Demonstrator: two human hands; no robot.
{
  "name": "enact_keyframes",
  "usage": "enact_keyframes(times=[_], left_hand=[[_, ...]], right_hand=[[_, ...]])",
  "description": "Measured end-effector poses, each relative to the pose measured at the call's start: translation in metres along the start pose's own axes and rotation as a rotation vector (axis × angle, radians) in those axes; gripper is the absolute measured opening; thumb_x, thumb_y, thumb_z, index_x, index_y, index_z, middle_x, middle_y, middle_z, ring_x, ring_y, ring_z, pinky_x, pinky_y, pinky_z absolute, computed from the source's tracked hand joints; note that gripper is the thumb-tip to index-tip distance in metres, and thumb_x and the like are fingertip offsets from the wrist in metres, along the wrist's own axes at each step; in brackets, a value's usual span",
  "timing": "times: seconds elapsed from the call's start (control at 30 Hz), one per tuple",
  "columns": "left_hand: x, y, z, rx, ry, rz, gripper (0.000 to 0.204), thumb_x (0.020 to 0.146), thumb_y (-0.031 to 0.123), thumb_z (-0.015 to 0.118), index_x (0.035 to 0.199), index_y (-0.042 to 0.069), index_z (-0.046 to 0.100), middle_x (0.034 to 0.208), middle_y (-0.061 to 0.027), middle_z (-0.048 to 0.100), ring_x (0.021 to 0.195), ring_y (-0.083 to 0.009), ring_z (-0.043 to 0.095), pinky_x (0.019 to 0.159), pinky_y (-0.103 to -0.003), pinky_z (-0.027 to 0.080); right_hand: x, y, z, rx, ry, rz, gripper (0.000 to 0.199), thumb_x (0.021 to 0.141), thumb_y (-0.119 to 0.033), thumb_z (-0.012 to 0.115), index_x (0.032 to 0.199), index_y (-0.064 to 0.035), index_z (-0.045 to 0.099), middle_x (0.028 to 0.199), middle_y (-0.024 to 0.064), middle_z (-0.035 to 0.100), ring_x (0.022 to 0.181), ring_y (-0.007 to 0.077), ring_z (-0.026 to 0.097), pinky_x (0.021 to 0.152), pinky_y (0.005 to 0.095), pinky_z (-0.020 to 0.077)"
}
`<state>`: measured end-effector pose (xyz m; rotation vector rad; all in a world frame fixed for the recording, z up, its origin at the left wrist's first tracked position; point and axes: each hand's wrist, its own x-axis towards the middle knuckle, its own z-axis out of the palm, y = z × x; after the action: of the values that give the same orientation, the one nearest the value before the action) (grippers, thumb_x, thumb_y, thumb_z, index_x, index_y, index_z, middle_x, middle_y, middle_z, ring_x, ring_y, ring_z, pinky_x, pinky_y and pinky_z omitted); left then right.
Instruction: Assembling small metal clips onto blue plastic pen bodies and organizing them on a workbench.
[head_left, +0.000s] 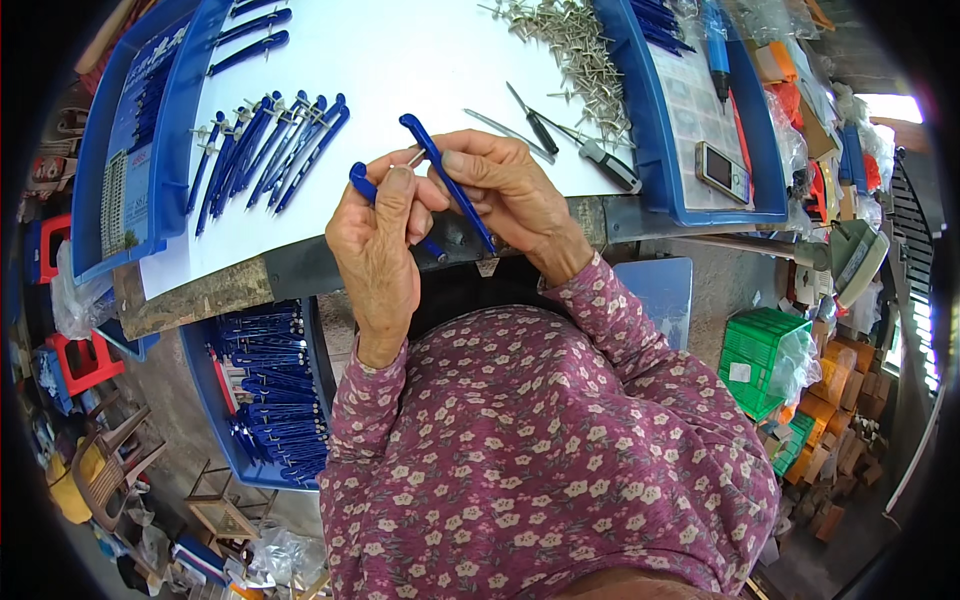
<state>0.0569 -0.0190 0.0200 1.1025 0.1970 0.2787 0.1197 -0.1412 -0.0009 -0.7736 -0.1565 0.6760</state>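
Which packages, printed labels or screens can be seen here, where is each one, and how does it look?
Printed card: lies in the blue tray at the left of the table; long rectangle, blue with a building picture.
Phone: lies in the blue tray at the right; small, silver, with a dark screen.
White label: on the green crate on the floor at the right; small square.
Cardboard boxes: stacked beside the crate; small, orange-brown.

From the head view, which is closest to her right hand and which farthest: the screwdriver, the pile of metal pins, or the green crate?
From the right hand:
1. Screwdriver, on the table just to its right.
2. Pile of metal pins, farther up the table.
3. Green crate, down on the floor, far right.
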Motion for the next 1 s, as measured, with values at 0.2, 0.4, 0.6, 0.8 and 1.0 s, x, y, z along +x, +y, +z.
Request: enact_keyframes(times=[0.2, 0.4, 0.6, 0.8, 1.0], left_hand=[[-0.002, -0.001, -0.001, -0.035, -0.007, -0.003, 0.026, 0.09, 0.017, 0.051, 0.102, -0.006, 0.054, 0.068, -0.0066, 0.057, 0.053, -0.0054, 0.04, 0.046, -0.018, 0.029], [-0.004, 0.0, -0.002, -0.041, -0.013, -0.016, 0.026, 0.091, 0.017, 0.051, 0.103, -0.005, 0.055, 0.068, -0.0065, 0.057, 0.053, -0.0053, 0.039, 0.047, -0.018, 0.029], [-0.006, 0.002, -0.007, -0.059, -0.036, -0.045, 0.026, 0.091, 0.018, 0.051, 0.103, -0.005, 0.054, 0.068, -0.0066, 0.057, 0.053, -0.0054, 0.039, 0.047, -0.018, 0.029], [-0.008, 0.005, -0.009, -0.147, -0.113, -0.106, 0.025, 0.091, 0.018, 0.05, 0.103, -0.004, 0.054, 0.069, -0.0074, 0.058, 0.055, -0.0055, 0.04, 0.048, -0.018, 0.03], [-0.004, 0.013, -0.006, -0.227, -0.21, -0.15, 0.023, 0.09, 0.017, 0.051, 0.102, -0.003, 0.054, 0.073, -0.0083, 0.058, 0.057, -0.0058, 0.041, 0.05, -0.018, 0.031]], right_hand=[[-0.005, -0.004, 0.006, -0.132, 0.057, -0.003, 0.024, 0.085, -0.011, 0.058, 0.104, 0.0022, 0.059, 0.065, -0.0044, 0.053, 0.051, 0.0007, 0.038, 0.045, 0.0145, 0.0278], [-0.007, -0.004, 0.011, -0.209, 0.059, -0.073, 0.023, 0.083, -0.01, 0.06, 0.101, 0.0032, 0.061, 0.066, -0.0014, 0.056, 0.05, 0.0007, 0.04, 0.043, 0.0136, 0.0277], [-0.013, -0.009, 0.018, -0.511, 0.098, -0.096, 0.023, 0.085, -0.014, 0.059, 0.101, 0.0015, 0.061, 0.066, -0.0033, 0.054, 0.052, 0.0001, 0.039, 0.045, 0.0146, 0.0287], [-0.018, -0.021, 0.028, -0.73, 0.131, -0.197, 0.017, 0.083, -0.014, 0.059, 0.09, 0.001, 0.065, 0.069, 0.0008, 0.059, 0.067, 0.006, 0.053, 0.058, 0.0198, 0.043], [-0.016, -0.033, 0.024, -0.943, 0.037, -0.386, 0.013, 0.082, -0.009, 0.061, 0.09, 0.0015, 0.064, 0.071, 0.0003, 0.059, 0.063, 0.0046, 0.05, 0.054, 0.0182, 0.0406]])
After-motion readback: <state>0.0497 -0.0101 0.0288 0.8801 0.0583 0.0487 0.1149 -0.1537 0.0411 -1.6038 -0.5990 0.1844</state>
